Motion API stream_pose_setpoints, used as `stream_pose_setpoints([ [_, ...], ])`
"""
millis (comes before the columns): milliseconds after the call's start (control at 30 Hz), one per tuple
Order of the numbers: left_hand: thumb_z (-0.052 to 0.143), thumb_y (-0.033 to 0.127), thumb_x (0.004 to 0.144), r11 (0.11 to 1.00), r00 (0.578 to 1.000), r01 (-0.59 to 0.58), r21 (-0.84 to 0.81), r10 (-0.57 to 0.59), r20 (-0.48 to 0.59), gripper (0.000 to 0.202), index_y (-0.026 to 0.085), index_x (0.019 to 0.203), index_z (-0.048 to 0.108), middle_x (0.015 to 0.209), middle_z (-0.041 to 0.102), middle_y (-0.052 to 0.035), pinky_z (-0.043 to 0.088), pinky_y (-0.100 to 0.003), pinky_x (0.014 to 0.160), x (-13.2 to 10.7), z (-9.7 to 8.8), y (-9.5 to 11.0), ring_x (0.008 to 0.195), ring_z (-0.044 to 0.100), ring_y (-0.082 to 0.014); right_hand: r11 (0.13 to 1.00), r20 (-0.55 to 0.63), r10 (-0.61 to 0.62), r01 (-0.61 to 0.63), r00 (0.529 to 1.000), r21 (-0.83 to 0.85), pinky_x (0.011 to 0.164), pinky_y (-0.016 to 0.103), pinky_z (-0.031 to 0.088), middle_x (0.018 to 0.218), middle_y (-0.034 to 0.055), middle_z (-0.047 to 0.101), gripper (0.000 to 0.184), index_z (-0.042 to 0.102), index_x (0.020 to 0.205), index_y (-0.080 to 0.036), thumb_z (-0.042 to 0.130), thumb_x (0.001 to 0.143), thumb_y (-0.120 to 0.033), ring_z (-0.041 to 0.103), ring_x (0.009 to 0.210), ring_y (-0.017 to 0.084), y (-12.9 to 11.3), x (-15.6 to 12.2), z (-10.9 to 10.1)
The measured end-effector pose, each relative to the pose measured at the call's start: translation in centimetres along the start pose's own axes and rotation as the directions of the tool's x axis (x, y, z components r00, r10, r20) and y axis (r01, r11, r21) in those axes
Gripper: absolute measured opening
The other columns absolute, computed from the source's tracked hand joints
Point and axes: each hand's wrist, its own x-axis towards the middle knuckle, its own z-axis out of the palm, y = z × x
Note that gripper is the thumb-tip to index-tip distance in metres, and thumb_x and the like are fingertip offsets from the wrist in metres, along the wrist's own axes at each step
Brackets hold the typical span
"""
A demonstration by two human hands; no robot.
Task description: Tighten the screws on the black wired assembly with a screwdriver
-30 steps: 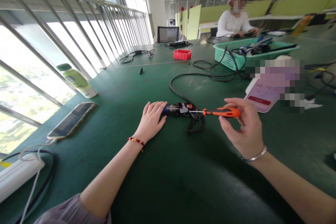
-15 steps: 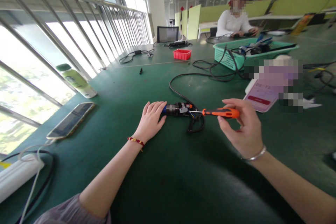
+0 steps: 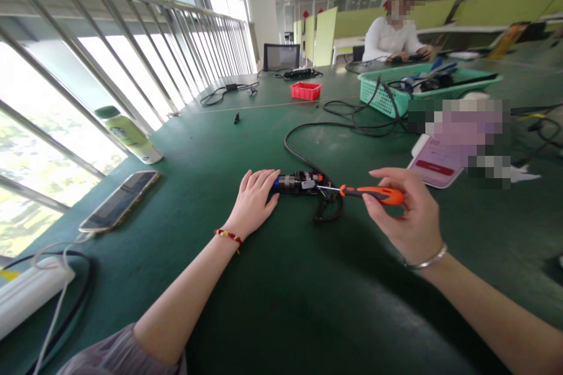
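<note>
Head cam: left hand [image 3: 255, 199] gripping one end of black wired gadget [image 3: 303, 183], right hand [image 3: 409, 217] pinching orange screwdriver [image 3: 373, 194], tip near gadget's other end.

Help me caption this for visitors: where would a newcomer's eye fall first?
Probably on the orange-and-black screwdriver in the right hand, its shaft pointing at the dark device with exposed wires, on the green table. The left hand covers that device's left end. Farther back, the small red tray stands out, with the turquoise basket to its right.
</note>
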Motion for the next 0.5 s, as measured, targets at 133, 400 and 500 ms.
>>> stream_pose_setpoints([
  [133,0.045,0.024,0.089,1.000,1.000,0.002,-0.001,-0.002,0.004,0.045,0.020,0.134,0.040,0.135,0.050,-0.0061,0.020,-0.047,0.115,0.01,0.03,0.03,0.127,0.041,-0.0217,0.998,0.049,0.014,-0.011,0.999,-0.063,0.048,0.023,0.045,0.064,-0.0039,0.057,0.011,0.059,0.087,-0.023,0.062,0.077,-0.021,0.056,0.052,0.011,-0.37,0.04,-0.14],
  [400,0.045,0.024,0.089,1.000,1.000,0.006,0.002,-0.006,0.011,0.046,0.019,0.134,0.040,0.135,0.051,-0.0065,0.020,-0.046,0.115,0.03,-0.03,0.06,0.127,0.041,-0.0215,0.999,-0.030,-0.019,0.020,0.999,0.028,0.063,0.028,0.053,0.085,0.0014,0.060,0.030,0.056,0.103,-0.023,0.063,0.074,-0.017,0.062,0.068,0.015,0.04,-0.02,0.05],
  [500,0.044,0.025,0.090,1.000,1.000,0.003,0.006,-0.003,0.007,0.045,0.020,0.135,0.040,0.135,0.051,-0.0063,0.020,-0.047,0.115,0.02,-0.04,0.03,0.127,0.041,-0.0215,0.999,0.013,0.022,-0.021,1.000,-0.044,0.053,0.024,0.049,0.072,-0.0017,0.060,0.017,0.059,0.092,-0.023,0.063,0.076,-0.022,0.060,0.058,0.012,-0.25,0.01,-0.12],
])
